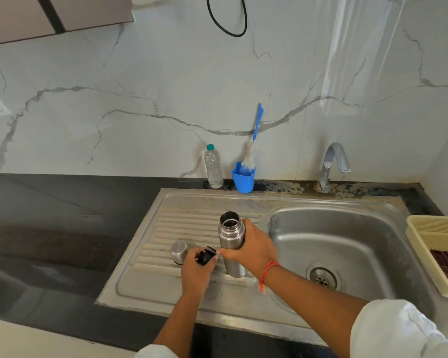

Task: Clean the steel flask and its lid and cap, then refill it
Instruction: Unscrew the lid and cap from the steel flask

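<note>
Head camera showed a small cylindrical steel cap resting on the ribbed steel drainboard; just right of it the left hand pinched a black plastic lid in curled fingers. Beside that, the open-mouthed cylindrical steel flask stood upright on the drainboard, the right hand wrapped closely round its body, left of the sink basin

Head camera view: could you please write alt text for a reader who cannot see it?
A person's right hand grips an open steel flask upright on the drainboard, while the left hand holds its black lid. The steel cap sits nearby; a bottle brush stands in a blue cup by the wall.
</note>
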A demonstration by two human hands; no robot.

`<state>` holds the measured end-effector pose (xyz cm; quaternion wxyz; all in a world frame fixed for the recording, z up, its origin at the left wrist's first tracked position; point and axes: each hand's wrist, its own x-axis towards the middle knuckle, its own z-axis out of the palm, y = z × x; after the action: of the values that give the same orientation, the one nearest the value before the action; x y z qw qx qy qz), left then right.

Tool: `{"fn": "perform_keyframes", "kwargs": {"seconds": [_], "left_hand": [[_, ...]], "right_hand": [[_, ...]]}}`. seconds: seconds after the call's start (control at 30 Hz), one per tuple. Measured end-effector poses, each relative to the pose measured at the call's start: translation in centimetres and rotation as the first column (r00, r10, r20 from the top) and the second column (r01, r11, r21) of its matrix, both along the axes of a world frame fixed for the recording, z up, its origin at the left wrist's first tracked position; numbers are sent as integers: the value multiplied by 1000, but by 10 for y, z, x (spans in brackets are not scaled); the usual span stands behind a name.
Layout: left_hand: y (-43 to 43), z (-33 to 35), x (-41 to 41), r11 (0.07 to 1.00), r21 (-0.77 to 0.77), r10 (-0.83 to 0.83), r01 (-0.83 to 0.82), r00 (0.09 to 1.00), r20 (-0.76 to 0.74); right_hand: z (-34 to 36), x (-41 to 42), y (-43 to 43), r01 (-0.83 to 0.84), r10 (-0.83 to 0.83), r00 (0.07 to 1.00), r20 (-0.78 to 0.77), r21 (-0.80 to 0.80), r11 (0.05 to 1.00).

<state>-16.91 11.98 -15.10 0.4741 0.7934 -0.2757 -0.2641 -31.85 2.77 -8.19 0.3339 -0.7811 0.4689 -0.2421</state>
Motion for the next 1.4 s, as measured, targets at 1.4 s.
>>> {"fn": "perform_keyframes", "kwargs": {"seconds": [1.4], "left_hand": [[7,23,-38,960,-72,-251,272,942,224]], "right_hand": [[23,-39,0,41,-55,970,238,63,997]]}}
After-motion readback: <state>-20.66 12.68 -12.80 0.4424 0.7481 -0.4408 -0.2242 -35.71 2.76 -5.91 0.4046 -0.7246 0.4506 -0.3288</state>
